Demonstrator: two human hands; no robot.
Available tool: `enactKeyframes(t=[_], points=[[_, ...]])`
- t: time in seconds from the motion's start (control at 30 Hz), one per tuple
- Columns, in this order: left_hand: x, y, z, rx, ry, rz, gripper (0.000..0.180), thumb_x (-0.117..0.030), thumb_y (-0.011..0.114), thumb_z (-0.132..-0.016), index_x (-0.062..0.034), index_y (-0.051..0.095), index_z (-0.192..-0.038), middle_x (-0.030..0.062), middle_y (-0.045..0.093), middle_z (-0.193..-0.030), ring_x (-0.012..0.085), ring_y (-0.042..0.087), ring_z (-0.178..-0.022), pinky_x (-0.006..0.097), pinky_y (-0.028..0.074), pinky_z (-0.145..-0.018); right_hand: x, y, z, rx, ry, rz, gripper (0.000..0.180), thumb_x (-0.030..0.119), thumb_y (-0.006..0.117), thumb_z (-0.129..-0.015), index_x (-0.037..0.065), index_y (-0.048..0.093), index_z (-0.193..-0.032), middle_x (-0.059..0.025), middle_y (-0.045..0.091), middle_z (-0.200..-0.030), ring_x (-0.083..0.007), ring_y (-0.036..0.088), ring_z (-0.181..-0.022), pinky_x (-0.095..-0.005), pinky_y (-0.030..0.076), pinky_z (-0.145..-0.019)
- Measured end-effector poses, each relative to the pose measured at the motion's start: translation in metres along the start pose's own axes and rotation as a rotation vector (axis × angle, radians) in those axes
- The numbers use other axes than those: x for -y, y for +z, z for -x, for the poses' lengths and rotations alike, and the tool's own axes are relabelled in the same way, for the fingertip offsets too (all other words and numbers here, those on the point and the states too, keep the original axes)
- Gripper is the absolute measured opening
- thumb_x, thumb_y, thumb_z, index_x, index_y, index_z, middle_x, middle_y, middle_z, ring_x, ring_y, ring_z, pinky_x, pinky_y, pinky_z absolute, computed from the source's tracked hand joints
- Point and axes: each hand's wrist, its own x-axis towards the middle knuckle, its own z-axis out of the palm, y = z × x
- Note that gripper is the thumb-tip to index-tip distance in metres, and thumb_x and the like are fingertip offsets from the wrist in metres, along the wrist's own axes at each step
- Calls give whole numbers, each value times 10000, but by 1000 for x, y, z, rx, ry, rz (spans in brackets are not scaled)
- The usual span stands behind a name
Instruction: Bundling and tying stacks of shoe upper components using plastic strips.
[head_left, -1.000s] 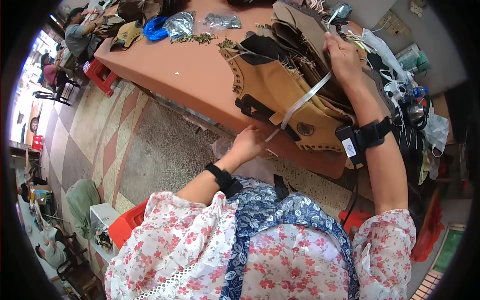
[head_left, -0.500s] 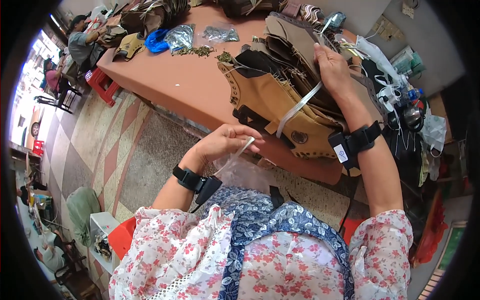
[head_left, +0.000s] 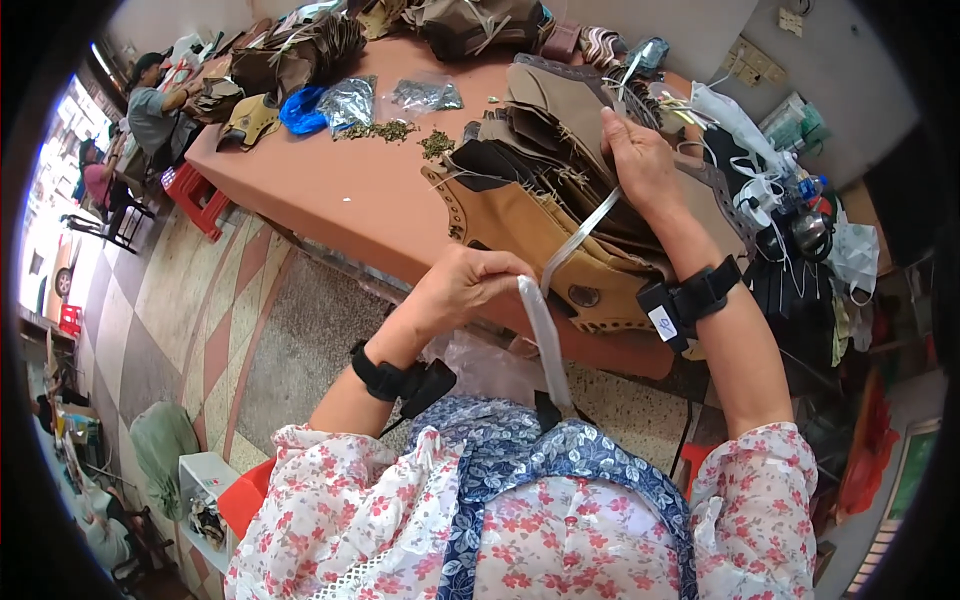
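A thick bundle of tan and brown shoe uppers (head_left: 590,250) lies on the near edge of the table, with frayed threads and rows of eyelets along its edges. A white plastic strip (head_left: 582,238) runs across its front side. On top of the bundle, my right hand (head_left: 640,160) is closed on the strip, thumb pointing up and away from me. My left hand (head_left: 470,283) is just left of the bundle, fingers pinched on the strip; a loose length (head_left: 545,340) hangs down from them toward my apron. The left hand partly covers the bundle's near left corner.
Small metal pieces (head_left: 385,131) lie loose by clear bags (head_left: 348,103) and a blue bag (head_left: 302,110) on the table (head_left: 310,185). More upper bundles (head_left: 300,52) sit along the back. A dark bag with bottles and masks (head_left: 790,225) is at right. Two people sit far left.
My left hand has moved slightly right and closer to the bundle. The strip's loose length now hangs lower, in front of my apron. My right hand keeps its place on the bundle.
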Motion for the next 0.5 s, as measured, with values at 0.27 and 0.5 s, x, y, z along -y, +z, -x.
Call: enactKeyframes(t=[0.27,0.5], points=[[-20,21,-18,-217,532,-279,186,48,610,-716,-36,612,-882,74,587,-779,243,579,-796,310,455,-695,8,-1,10,-47,4,-69,498,432,464,-924,25,541,-647,-15,479,-556,-110,443,-562,-269,366,-549],[-23,42,-48,-290,680,-312,160,57,585,-715,-39,599,-842,85,560,-687,262,542,-643,345,402,-605,31,-12,7,-96,93,-430,539,414,447,-917,35,464,-534,-7,419,-515,-115,382,-529,-284,325,-533]])
